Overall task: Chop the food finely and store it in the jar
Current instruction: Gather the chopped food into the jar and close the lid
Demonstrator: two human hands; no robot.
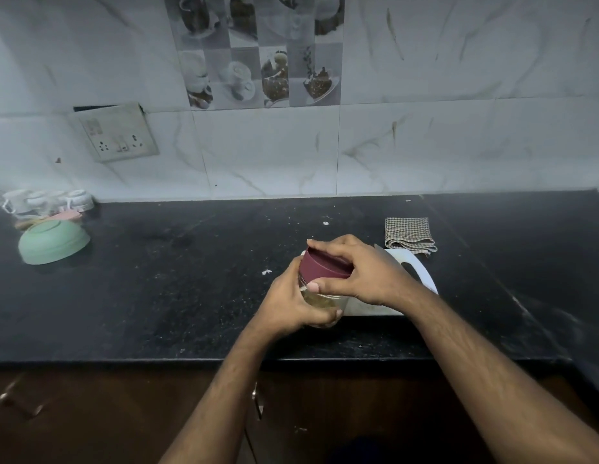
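Jar (319,304) steadied in left hand (291,301), maroon lid (321,264) at twelve o'clock gripped by right hand (355,272), seemingly for twisting.

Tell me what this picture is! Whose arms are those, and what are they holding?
Those arms belong to a person who wears a camera on the head, so you see what they see, looking down at a kitchen counter. There is no machine here, only two bare hands. The left hand holds a clear jar with something chopped inside. The right hand grips the dark red lid on top of the jar. Behind the hands lies a white chopping board, and beyond it a folded checked cloth. Far left, a green bowl sits upside down, with some cups behind it.
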